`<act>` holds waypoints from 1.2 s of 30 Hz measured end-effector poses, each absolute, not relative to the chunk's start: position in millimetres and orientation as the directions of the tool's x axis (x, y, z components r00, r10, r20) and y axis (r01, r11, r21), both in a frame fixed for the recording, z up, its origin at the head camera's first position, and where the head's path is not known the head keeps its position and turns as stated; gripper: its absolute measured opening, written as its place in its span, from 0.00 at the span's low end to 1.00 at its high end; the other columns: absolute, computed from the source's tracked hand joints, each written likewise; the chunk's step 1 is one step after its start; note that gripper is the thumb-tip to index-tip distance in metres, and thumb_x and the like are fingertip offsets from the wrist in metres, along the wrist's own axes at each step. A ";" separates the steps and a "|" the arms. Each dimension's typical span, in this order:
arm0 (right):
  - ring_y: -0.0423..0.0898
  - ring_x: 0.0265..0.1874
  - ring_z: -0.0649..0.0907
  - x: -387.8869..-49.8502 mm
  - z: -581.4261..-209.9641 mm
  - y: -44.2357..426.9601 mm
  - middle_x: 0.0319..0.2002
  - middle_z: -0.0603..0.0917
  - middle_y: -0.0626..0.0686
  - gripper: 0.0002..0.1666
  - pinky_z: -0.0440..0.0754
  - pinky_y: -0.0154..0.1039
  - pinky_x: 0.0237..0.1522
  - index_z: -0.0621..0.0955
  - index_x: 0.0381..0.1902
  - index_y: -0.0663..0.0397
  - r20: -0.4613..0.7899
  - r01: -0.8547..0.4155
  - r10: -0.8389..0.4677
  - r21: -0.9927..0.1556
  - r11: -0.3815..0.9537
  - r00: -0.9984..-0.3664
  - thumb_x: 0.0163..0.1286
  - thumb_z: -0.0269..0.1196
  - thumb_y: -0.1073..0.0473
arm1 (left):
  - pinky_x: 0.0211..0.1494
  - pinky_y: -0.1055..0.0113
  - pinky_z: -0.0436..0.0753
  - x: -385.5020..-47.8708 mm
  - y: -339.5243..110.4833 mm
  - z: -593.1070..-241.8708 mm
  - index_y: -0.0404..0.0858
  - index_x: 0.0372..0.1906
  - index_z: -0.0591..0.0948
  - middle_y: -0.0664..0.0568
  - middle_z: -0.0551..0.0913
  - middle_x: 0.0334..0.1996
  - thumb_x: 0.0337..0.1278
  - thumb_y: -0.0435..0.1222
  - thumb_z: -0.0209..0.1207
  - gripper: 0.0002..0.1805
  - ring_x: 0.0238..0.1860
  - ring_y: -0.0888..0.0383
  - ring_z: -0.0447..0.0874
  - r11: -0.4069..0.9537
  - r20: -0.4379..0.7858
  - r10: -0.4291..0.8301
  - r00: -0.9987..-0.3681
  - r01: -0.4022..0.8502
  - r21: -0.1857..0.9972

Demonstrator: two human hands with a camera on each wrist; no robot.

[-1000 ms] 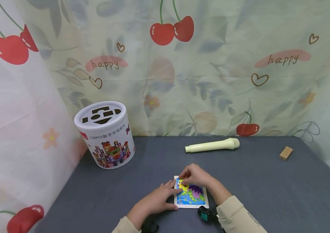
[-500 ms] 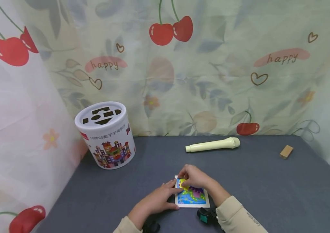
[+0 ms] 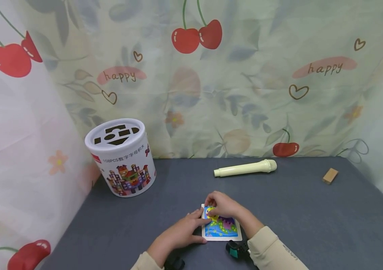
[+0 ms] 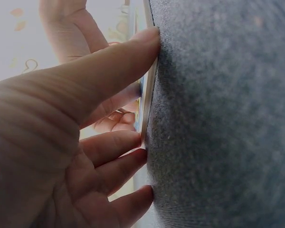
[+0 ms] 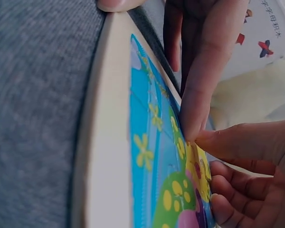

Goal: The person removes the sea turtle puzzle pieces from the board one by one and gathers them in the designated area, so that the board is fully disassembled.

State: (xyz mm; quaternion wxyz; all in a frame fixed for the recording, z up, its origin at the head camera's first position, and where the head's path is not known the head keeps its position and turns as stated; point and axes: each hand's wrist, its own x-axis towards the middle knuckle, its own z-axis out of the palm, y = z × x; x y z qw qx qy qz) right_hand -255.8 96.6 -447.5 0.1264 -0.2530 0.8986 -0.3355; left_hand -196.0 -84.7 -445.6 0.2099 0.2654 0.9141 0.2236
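A small square picture puzzle (image 3: 225, 239) with a pale wooden frame lies on the dark table. It shows a yellow, green and purple animal on blue. My left hand (image 3: 186, 229) rests along its left side, thumb at the near left corner and index finger reaching onto the picture. The other left fingertips touch the table and the frame's edge in the left wrist view. My right hand (image 3: 224, 205) reaches over the top left, pinching the yellow puzzle piece (image 5: 199, 166) between thumb and curled fingers. The fingers partly hide that piece.
A white block bucket (image 3: 130, 161) with shaped holes in its lid stands at the back left. Behind the puzzle lies a cream toy microphone (image 3: 245, 168). A small wooden block (image 3: 330, 176) is at the far right. A patterned curtain (image 3: 194, 112) hangs behind the table.
The right hand has shifted very slightly over the yellow puzzle piece. The left hand keeps its place at the frame. The head view has drifted a little.
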 end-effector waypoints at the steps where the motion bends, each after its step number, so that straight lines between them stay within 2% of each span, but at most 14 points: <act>1: 0.43 0.32 0.73 -256.3 -447.8 96.9 0.32 0.76 0.50 0.09 0.73 0.37 0.35 0.80 0.34 0.59 -0.060 -0.367 -0.543 -0.674 0.641 -0.838 0.53 0.67 0.69 | 0.69 0.48 0.61 -195.7 -84.7 -445.6 0.53 0.64 0.70 0.48 0.54 0.73 0.53 0.50 0.61 0.31 0.72 0.48 0.54 0.758 -0.267 0.580 -0.770 0.391 0.522; 8: 0.42 0.29 0.75 -259.4 -448.0 99.8 0.29 0.79 0.51 0.08 0.76 0.33 0.31 0.81 0.33 0.63 -0.076 -0.303 -0.520 -0.738 0.603 -0.851 0.54 0.65 0.72 | 0.70 0.48 0.60 -195.3 -85.1 -445.6 0.53 0.65 0.70 0.47 0.54 0.73 0.53 0.50 0.61 0.31 0.73 0.48 0.53 0.757 -0.269 0.582 -0.767 0.392 0.522; 16: 0.41 0.24 0.75 -260.4 -446.3 102.1 0.24 0.79 0.49 0.04 0.75 0.33 0.28 0.82 0.27 0.61 -0.081 -0.259 -0.461 -0.736 0.626 -0.884 0.52 0.67 0.70 | 0.70 0.49 0.59 -196.2 -85.9 -447.4 0.52 0.65 0.70 0.47 0.54 0.73 0.54 0.50 0.60 0.31 0.73 0.49 0.53 0.751 -0.249 0.591 -0.767 0.411 0.517; 27: 0.40 0.25 0.77 -266.5 -454.3 106.0 0.26 0.81 0.50 0.02 0.77 0.33 0.29 0.82 0.31 0.62 -0.075 -0.229 -0.496 -0.820 0.524 -0.865 0.58 0.64 0.69 | 0.71 0.49 0.58 -194.7 -86.0 -446.7 0.52 0.65 0.70 0.47 0.54 0.73 0.54 0.50 0.60 0.31 0.73 0.50 0.52 0.753 -0.254 0.591 -0.765 0.411 0.513; 36: 0.40 0.26 0.81 -268.7 -456.0 122.0 0.28 0.83 0.52 0.07 0.81 0.36 0.32 0.83 0.35 0.65 -0.120 -0.100 -0.444 -0.891 0.442 -0.888 0.61 0.62 0.66 | 0.71 0.49 0.59 -194.7 -83.9 -444.7 0.53 0.65 0.70 0.47 0.55 0.73 0.54 0.51 0.61 0.31 0.73 0.49 0.53 0.767 -0.271 0.579 -0.769 0.401 0.501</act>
